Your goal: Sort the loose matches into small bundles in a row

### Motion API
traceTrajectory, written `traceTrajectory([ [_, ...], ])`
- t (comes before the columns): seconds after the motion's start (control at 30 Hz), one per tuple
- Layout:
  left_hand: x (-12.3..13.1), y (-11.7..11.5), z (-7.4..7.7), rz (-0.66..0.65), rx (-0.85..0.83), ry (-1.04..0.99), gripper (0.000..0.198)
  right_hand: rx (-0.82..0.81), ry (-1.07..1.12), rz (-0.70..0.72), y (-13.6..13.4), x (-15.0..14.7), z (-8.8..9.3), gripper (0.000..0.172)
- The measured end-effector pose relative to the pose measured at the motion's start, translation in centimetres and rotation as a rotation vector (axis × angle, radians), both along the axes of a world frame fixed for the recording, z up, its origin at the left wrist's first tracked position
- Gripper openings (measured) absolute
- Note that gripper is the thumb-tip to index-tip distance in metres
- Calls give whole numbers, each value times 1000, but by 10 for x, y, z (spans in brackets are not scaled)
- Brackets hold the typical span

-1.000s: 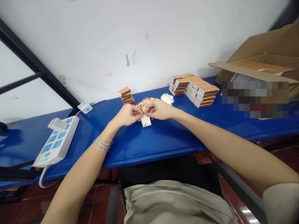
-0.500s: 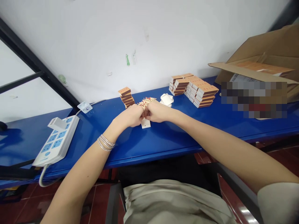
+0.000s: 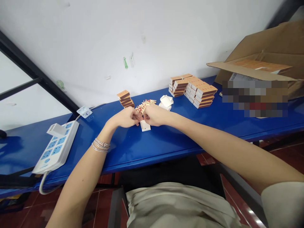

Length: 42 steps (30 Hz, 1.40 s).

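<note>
A small white matchbox tray (image 3: 145, 126) lies on the blue table between my hands. My left hand (image 3: 127, 117) is just left of it, with the fingers partly extended and apart and nothing visible in them. At the tray's upper right edge, my right hand (image 3: 154, 114) has its fingers pinched together; what they hold, if anything, is hidden. Beyond my hands lies a loose pile of red-tipped matches (image 3: 148, 103), partly covered by them. Several more white trays (image 3: 166, 102) sit in a heap to the right of the pile.
A short stack of orange matchboxes (image 3: 125, 98) stands behind my left hand. Larger matchbox stacks (image 3: 193, 89) stand farther right, near an open cardboard box (image 3: 239, 68). On the left lie a white power strip (image 3: 57, 147) and its cable. The table's front edge (image 3: 152, 155) runs before me.
My left hand has moved left, away from my right hand, and its fingers have loosened. More of the white tray and the matches shows. The camera view has shifted slightly.
</note>
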<state>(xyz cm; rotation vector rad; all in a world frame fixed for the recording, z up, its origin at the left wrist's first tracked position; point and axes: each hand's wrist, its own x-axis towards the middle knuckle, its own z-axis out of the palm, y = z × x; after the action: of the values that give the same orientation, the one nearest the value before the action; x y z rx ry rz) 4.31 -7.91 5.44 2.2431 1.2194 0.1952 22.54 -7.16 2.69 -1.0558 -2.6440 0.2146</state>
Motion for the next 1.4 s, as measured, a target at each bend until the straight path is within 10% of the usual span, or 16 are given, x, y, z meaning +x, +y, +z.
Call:
traceTrajectory([
  [0.4, 22, -10, -1, 69, 362, 217, 14, -23, 109, 8, 9, 3, -11, 12],
  [0.6, 29, -3, 1, 63, 292, 254, 11, -53, 115, 33, 9, 5, -8, 14],
  [0.9, 25, -1, 0, 191, 130, 103, 11, -522, 247, 83, 24, 24, -4, 18],
  [1.17, 20, -1, 0, 139, -26, 63, 9, -143, 171, 115, 17, 9, -9, 9],
  [1.4, 19, -12, 1, 123, 255, 88, 6, -117, 342, 165, 14, 15, -5, 11],
])
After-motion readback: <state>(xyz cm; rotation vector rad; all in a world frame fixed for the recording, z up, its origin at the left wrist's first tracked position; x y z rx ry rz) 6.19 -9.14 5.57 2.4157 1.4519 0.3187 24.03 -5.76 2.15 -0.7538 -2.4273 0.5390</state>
